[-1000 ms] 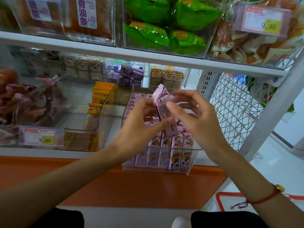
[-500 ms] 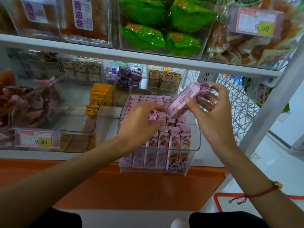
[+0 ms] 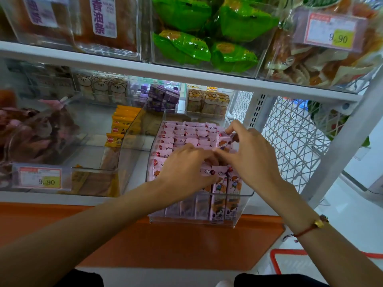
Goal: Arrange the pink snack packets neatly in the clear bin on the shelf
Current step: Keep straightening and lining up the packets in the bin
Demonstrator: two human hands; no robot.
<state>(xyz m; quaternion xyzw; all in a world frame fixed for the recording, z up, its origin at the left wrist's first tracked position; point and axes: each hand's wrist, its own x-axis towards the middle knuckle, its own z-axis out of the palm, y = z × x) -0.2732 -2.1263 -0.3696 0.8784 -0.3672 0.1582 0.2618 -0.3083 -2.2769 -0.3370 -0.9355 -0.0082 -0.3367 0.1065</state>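
A clear bin (image 3: pixel 242 204) stands on the lower shelf, pulled partly over the front edge. Several pink snack packets (image 3: pixel 186 135) stand upright in rows inside it. My right hand (image 3: pixel 252 156) pinches one pink packet (image 3: pixel 224 141) at the bin's right side, low among the rows. My left hand (image 3: pixel 184 168) rests with curled fingers on the packet tops near the front middle; whether it grips one is hidden.
Left of the bin is another clear bin (image 3: pixel 93 170) with orange packets (image 3: pixel 122 125) and a 9.90 price tag (image 3: pixel 40 179). Bins of green bags (image 3: pixel 205 38) sit on the shelf above. A white wire mesh panel (image 3: pixel 290 137) closes the right side. A red basket rim (image 3: pixel 290 253) lies on the floor.
My right hand has brought the raised pink packet down and into the right side of the bin. My left hand has stayed on the packet tops, shifting slightly forward.
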